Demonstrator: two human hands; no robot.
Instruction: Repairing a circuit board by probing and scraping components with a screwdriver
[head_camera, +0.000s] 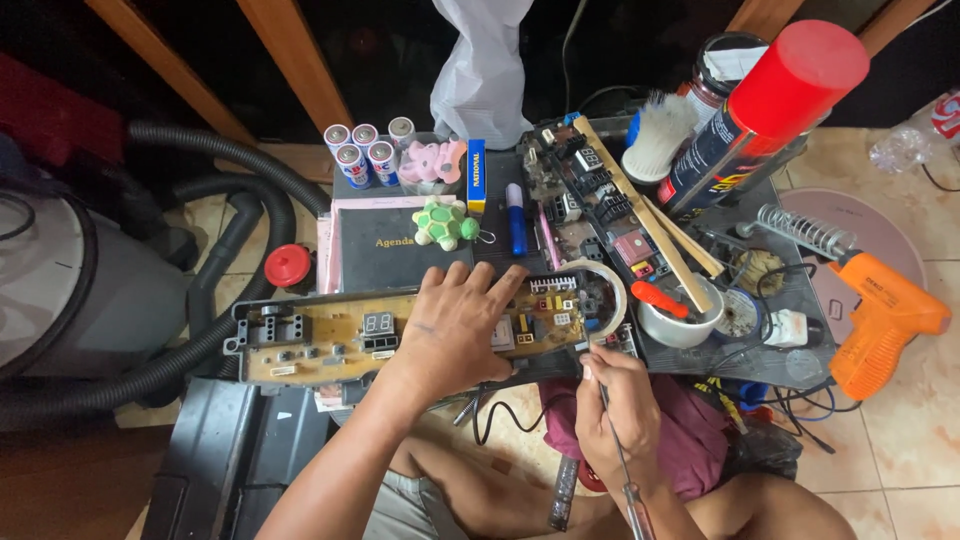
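While the left hand (455, 325) lies spread flat on the long circuit board (330, 338) across the near counter, steadying it, the right hand (612, 400) pinches a thin screwdriver (618, 455), tip at the board's right end.

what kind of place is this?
Likely an informal electronics repair spot, set low by a tiled floor. The left hand presses on a long circuit board, the right hand holds a thin tool, and an orange soldering gun and spray can lie nearby.
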